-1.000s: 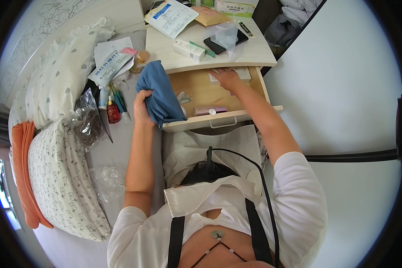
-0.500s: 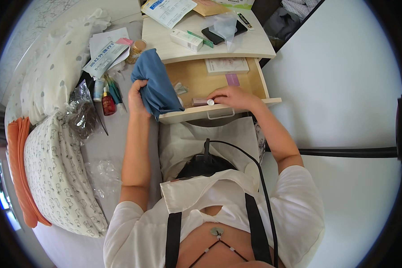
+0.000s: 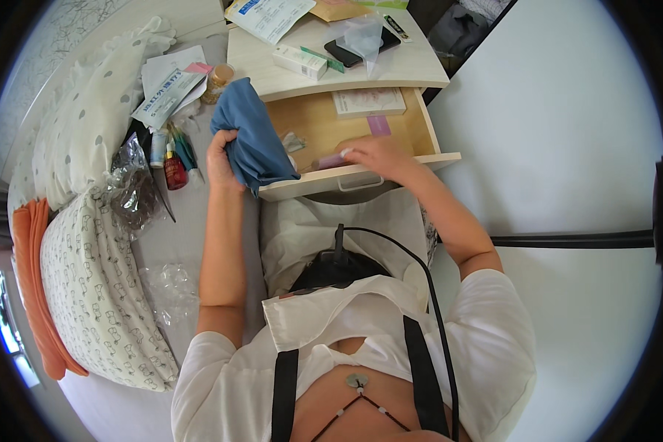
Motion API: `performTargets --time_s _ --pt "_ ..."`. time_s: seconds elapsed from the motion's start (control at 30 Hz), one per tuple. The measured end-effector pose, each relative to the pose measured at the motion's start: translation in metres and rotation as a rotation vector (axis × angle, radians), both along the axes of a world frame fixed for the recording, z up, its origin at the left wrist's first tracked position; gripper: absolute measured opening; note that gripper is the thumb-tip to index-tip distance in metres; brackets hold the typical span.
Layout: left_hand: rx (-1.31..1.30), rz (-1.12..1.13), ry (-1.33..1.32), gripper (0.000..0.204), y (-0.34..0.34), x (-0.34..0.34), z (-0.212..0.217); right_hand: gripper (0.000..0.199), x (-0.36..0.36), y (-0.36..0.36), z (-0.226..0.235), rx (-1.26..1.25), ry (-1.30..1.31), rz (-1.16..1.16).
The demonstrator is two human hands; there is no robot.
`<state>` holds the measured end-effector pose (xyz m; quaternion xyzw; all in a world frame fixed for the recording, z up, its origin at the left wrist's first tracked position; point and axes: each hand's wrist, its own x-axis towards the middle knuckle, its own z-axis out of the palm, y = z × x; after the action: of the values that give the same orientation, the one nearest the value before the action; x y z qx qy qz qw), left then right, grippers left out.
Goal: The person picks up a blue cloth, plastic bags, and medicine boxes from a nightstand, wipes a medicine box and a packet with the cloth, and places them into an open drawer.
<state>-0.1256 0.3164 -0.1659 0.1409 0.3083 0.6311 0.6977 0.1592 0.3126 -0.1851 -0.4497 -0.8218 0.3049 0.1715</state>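
Note:
My left hand (image 3: 224, 162) is closed round a blue cloth (image 3: 249, 132), which is folded or shaped like a pouch. The cloth hangs over the left front corner of an open wooden drawer (image 3: 404, 169). Inside the drawer, my right hand (image 3: 381, 156) pinches the white-capped end of a small pinkish tube (image 3: 325, 161) close behind the front panel. Its fingertips are partly hidden. Further back in the drawer lie a white box (image 3: 368, 102), a purple card (image 3: 379, 125) and a small clear packet (image 3: 295, 141).
On the cabinet top (image 3: 258, 79) are a white box (image 3: 300, 62), a black phone (image 3: 339, 53) under clear plastic, and packets. A bed on the left holds a red dropper bottle (image 3: 174, 171), a jar (image 3: 219, 76), plastic bags and pillows. A black cable (image 3: 436, 302) runs down my front.
My right hand has shifted slightly and now has the tube's capped end between its fingers, and the tube has tilted. The left hand keeps the blue cloth. The view has shifted slightly.

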Motion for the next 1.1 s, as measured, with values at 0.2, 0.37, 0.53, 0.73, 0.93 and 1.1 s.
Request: performTargets --time_s 0.2,0.37,0.53,0.73,0.93,1.1 --pt "-0.001 -0.008 0.007 0.034 0.001 -0.004 -0.002 0.023 0.067 0.034 0.009 0.175 0.218 -0.364" --pt "-0.027 -0.005 -0.006 0.034 0.003 -0.001 -0.007 0.019 0.109 0.048 -0.013 0.083 0.168 -0.677" --pt "-0.028 -0.021 -0.006 0.033 0.004 0.000 -0.009 0.016 0.108 0.045 -0.019 -0.045 0.260 -0.835" --pt "-0.034 0.004 0.015 0.033 0.003 0.000 -0.008 0.015 0.085 0.032 0.007 0.296 -0.449 -0.575" --pt "-0.028 -0.007 0.023 0.032 0.004 0.001 -0.011 0.028 0.064 0.062 -0.029 0.113 -0.542 -0.081" --pt "-0.045 -0.006 0.042 0.032 0.004 0.001 -0.008 0.042 0.021 0.080 -0.046 -0.096 -0.684 0.190"
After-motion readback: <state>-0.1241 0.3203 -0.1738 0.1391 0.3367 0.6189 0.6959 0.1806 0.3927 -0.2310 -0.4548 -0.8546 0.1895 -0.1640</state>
